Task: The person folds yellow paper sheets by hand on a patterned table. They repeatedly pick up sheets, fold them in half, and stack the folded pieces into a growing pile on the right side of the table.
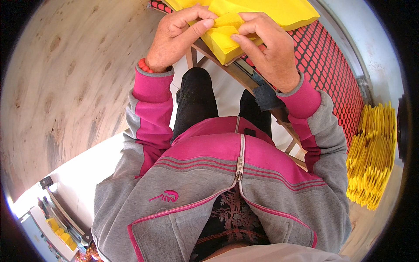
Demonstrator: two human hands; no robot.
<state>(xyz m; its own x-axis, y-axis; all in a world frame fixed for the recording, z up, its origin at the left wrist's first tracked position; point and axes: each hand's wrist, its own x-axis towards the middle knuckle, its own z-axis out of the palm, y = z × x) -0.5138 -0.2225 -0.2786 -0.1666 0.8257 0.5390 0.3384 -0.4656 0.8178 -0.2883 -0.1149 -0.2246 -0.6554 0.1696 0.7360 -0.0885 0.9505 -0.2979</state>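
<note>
A piece of bright yellow paper [223, 40], folded and creased, lies at the near edge of the work surface in front of me. My left hand [178, 36] pinches its upper left part between thumb and fingers. From the right, my right hand [276, 53] grips a folded edge of the same paper between thumb and forefinger. A larger spread of yellow paper [286, 9] extends behind both hands. Whether it is one sheet or several, I cannot tell. The fingertips partly cover the folds.
A red and black patterned mat [321, 56] covers the surface on the right. Beside it stands a tall stack of folded yellow papers [371, 161]. A large wooden board [65, 87] fills the left. Low at the left is a bin-like container [48, 236] with yellow things inside.
</note>
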